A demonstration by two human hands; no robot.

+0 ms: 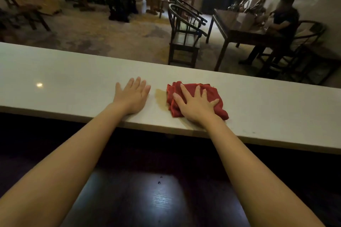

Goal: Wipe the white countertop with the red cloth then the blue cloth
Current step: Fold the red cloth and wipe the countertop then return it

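We are pressing the right hand (197,106) flat onto the red cloth (195,97), fingers spread wide over the bunched fabric so the palm can push it across the counter (73,72) without it slipping out. The hand is not clenching the cloth; it is pinning it down. The cloth is lying just right of the frame's centre, near the counter's front edge, with folds bulging out to the left of and above the fingers.

We are resting the left hand (132,95) just beside it, palm down, released and holding nothing, apparently bracing us while we are leaning forward over the dark gap below.

Between the two hands a faint yellowish patch (160,94) is showing on the white surface; it may be a stain or only the cloth's shadow or reflection, and we cannot tell which. The cloth is touching its right side, so we judge the red-cloth wiping to be under way.

The blue cloth is not appearing anywhere in view, so that second pass is not yet begun.
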